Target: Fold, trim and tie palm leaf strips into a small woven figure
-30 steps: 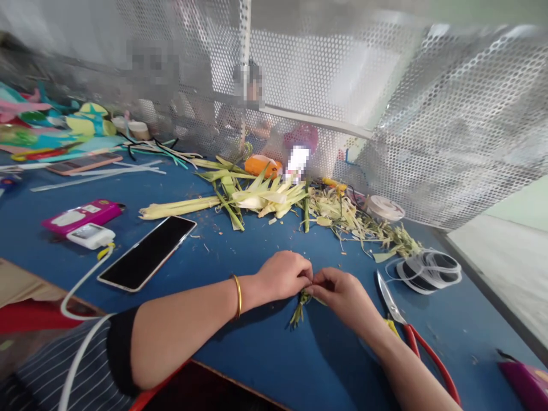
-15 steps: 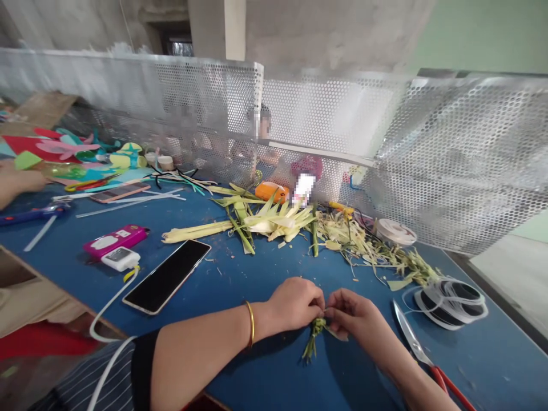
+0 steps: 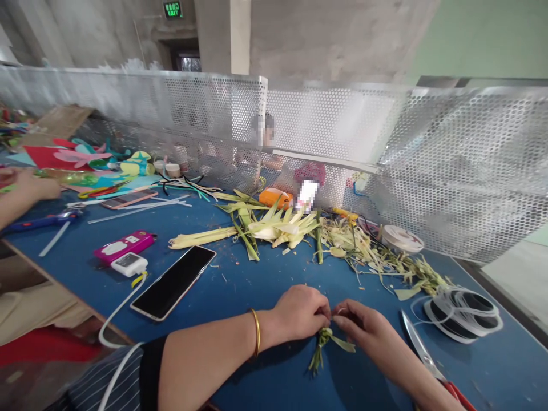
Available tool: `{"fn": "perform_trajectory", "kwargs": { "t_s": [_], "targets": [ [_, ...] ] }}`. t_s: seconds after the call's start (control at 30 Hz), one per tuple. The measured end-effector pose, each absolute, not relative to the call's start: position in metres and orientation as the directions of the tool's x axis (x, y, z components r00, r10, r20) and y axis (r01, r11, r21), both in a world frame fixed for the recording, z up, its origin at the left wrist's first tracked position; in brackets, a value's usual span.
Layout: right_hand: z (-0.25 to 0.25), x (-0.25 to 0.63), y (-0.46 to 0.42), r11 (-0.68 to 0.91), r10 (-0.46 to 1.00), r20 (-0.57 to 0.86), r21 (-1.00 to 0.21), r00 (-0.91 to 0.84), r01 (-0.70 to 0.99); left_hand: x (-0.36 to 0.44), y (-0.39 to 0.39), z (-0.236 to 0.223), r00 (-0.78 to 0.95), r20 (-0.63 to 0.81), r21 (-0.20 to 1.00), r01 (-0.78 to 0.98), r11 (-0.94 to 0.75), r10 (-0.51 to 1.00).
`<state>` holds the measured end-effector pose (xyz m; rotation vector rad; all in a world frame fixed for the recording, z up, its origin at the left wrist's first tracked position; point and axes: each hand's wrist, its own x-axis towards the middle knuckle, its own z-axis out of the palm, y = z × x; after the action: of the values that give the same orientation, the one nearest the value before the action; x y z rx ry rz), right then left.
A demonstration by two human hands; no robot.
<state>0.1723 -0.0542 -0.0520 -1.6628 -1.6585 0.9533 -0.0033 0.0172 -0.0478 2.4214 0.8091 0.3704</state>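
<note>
A small green leaf bundle (image 3: pixel 317 349) sits at the blue table (image 3: pixel 261 291), long axis running from the hands toward the person, frayed tips pointing slightly left. The left hand (image 3: pixel 302 311) pinches its top; the right hand (image 3: pixel 363 325) narrows beside it, any grip unclear. Beyond stand a perforated metal screen (image 3: pixel 325 120) and grey wall (image 3: pixel 325 40).

You work in what looks like shared craft workshop: blue table (image 3: pixel 244 294) before you, strewn with leaf scraps (image 3: pixel 342 237), scissors (image 3: pixel 422 347), cord spool (image 3: pixel 464 315), colourful cut-out shapes (image 3: pixel 81 157); another person's hand (image 3: pixel 43 188) at far left; perforated metal screen (image 3: pixel 471 142) behind; bare concrete wall (image 3: pixel 334 40), green exit sign (image 3: pixel 172 9).
</note>
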Motion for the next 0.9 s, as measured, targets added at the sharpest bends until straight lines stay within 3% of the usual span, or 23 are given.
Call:
{"fn": "perform_trajectory", "kwargs": {
  "t_s": [0.13, 0.33, 0.53, 0.77, 0.9],
  "targets": [
    [-0.061, 0.165, -0.054, -0.063, 0.998, -0.056, -0.742, 0.032, 0.667, -0.003, 0.016, -0.046, 0.775, 0.059, 0.58, 0.487, -0.653, 0.63],
    [-0.071, 0.171, -0.051, -0.067, 0.997, -0.081, -0.773, 0.006, 0.631, -0.003, 0.016, -0.044, 0.783, 0.044, 0.578, 0.486, -0.655, 0.62],
    [-0.062, 0.171, -0.052, 0.005, 1.0, 0.008, -0.722, 0.001, 0.692, -0.002, 0.016, -0.043, 0.788, 0.053, 0.575, 0.478, -0.664, 0.614],
    [-0.043, 0.17, -0.052, -0.103, 0.99, -0.038, -0.843, 0.133, 0.527, -0.002, 0.018, -0.041, 0.778, 0.087, 0.612, 0.452, -0.649, 0.623],
    [-0.043, 0.17, -0.053, -0.1, 0.992, -0.053, -0.881, 0.114, 0.462, -0.002, 0.019, -0.042, 0.78, 0.108, 0.596, 0.445, -0.668, 0.616]
  ]
}}
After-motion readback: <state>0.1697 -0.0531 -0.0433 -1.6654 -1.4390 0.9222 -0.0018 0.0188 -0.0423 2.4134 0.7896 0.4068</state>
